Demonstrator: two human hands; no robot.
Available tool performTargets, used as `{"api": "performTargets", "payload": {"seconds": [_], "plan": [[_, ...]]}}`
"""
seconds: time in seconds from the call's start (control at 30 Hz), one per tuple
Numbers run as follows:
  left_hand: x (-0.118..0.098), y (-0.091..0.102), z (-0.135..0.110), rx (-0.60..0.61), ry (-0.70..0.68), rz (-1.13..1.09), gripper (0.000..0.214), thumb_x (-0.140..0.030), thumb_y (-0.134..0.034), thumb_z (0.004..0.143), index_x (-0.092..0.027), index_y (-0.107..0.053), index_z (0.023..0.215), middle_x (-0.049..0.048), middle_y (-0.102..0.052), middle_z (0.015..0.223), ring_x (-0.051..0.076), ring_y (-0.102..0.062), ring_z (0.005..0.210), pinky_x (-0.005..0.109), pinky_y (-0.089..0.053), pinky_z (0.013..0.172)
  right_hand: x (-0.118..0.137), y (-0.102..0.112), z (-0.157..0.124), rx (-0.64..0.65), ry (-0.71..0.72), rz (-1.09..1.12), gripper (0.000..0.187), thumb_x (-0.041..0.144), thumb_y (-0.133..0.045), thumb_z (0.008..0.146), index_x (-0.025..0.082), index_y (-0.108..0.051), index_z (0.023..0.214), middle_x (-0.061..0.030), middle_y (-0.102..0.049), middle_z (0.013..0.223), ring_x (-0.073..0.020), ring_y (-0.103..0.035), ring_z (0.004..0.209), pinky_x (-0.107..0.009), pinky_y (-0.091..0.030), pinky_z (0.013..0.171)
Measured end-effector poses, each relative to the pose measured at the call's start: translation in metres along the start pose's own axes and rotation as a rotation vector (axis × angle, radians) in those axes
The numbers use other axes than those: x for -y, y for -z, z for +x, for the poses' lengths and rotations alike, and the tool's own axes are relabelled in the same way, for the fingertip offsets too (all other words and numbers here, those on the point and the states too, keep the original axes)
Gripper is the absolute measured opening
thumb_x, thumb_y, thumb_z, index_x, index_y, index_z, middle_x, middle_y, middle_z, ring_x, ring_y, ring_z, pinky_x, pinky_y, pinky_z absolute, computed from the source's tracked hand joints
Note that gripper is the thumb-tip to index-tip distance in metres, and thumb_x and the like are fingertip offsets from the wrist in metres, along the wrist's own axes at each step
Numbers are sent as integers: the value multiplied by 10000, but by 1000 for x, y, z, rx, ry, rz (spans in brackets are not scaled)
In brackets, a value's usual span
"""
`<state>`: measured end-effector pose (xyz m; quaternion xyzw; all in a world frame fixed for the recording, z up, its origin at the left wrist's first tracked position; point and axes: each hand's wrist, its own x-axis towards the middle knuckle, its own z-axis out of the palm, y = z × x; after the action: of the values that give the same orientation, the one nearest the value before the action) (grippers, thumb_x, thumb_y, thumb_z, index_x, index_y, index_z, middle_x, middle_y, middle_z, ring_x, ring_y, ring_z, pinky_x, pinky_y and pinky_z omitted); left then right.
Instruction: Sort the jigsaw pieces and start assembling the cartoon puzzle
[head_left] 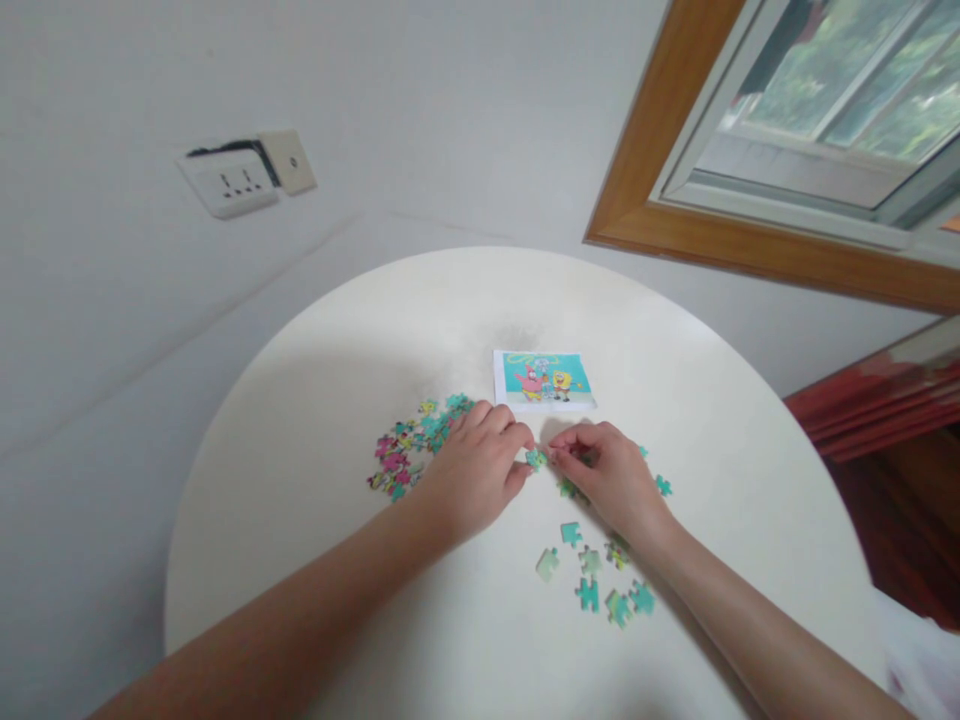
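Note:
A small teal and yellow jigsaw puzzle piece sits between the thumb and forefinger of my left hand. Just to its right, my right hand is closed in a pinch, its fingertips right beside that piece; what they grip is too small to make out. Under and beside my left hand lies a heap of mixed pink, yellow and teal puzzle pieces, partly covered. Several loose teal and pale green pieces are spread out below my right hand, and a few more lie partly hidden beneath it.
Behind my hands lies a reference picture with a pink and a yellow cartoon figure. Everything rests on a round white table. A wall with a socket and a wood-framed window stands beyond the far edge.

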<state>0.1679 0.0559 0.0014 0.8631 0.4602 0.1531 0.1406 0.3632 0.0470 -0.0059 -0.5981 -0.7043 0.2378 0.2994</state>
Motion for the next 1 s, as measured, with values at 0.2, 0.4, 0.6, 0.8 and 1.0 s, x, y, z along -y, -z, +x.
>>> {"api": "performTargets", "payload": {"seconds": [0.2, 0.4, 0.6, 0.8, 1.0], "plan": [[1, 1, 0, -4, -21, -2, 112, -208, -649, 893, -195, -666, 1003, 75, -607, 1034, 281, -491, 1087, 450, -425, 974, -20, 18, 11, -97, -96, 145, 200, 367, -648, 840, 205, -763, 852, -33, -704, 753, -177, -598, 711, -287, -447, 651], [1, 0, 0, -23, -44, 12, 123, -191, -639, 887, -186, -664, 1007, 78, -612, 1029, 287, -495, 1068, 450, -423, 960, -35, 29, 16, -92, -62, 98, 195, 356, -640, 827, 207, -767, 827, -23, -708, 747, -170, -598, 700, -277, -440, 651], [4, -4, 1, -21, -109, 6, 174, -181, -597, 915, -191, -672, 1072, 79, -609, 1029, 278, -505, 1042, 443, -425, 938, -47, 33, 23, -55, -21, 56, 190, 292, -606, 823, 193, -767, 801, -16, -710, 712, -145, -578, 618, -262, -421, 601], [9, -12, 6, -35, -193, 1, 192, -168, -547, 941, -218, -704, 1039, 70, -591, 967, 264, -497, 993, 419, -422, 881, -53, 35, 27, 13, 58, -46, 182, 300, -632, 857, 195, -771, 806, -25, -710, 721, -139, -562, 621, -276, -418, 621], [13, -12, 9, -46, -255, -29, 261, -122, -492, 939, -209, -712, 1050, 71, -594, 952, 246, -505, 965, 401, -415, 862, -56, 48, 29, -34, 167, -170, 153, 287, -633, 877, 225, -760, 818, -30, -723, 797, -184, -601, 782, -355, -437, 815]]}}
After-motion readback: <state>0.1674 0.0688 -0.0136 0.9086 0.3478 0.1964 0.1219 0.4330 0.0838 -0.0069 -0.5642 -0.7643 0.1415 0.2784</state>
